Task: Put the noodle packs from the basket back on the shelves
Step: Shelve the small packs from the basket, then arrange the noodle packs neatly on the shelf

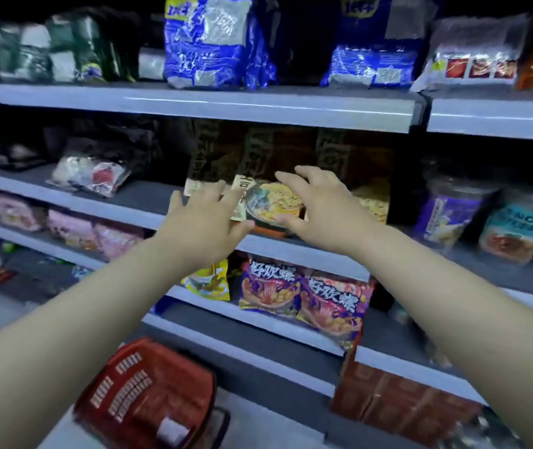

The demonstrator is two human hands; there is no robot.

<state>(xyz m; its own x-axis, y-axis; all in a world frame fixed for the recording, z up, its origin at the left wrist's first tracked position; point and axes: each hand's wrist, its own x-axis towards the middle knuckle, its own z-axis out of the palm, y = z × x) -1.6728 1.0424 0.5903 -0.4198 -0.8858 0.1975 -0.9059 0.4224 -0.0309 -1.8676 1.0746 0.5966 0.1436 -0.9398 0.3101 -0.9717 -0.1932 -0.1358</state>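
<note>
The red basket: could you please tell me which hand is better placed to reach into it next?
Probably the left hand: the red basket sits low on that side, while the right hand is farther across.

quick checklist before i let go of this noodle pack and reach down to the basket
1. Both hands on the noodle pack: ok. The left hand lies flat on its left end, and the right hand spans its right end.
2. Pack fully resting on the shelf: cannot tell. It lies at the front lip and the hands cover its edges.
3. Correct row: cannot tell. The dark packs standing behind it are too blurred to match.
4. The red basket located: ok. It is on the floor at lower left.
5. More packs left in the basket: cannot tell, because it is blurred.
</note>
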